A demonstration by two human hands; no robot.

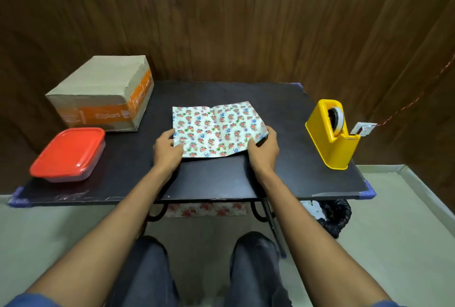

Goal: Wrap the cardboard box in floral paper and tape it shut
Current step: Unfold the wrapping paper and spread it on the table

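Note:
A folded sheet of floral paper [214,129] lies in the middle of the black table [221,181]. My left hand [167,150] grips its near left corner, and my right hand [264,149] grips its near right edge, which is lifted a little off the table. The cardboard box [103,90], brown with orange tape bands, stands closed at the table's far left, apart from both hands. A yellow tape dispenser [332,134] holding a tape roll stands at the right edge.
A container with a red lid [67,154] sits at the near left, in front of the box. A wooden wall runs behind the table. More floral paper [206,209] lies on a shelf under the table. A black bag [334,215] sits on the floor at right.

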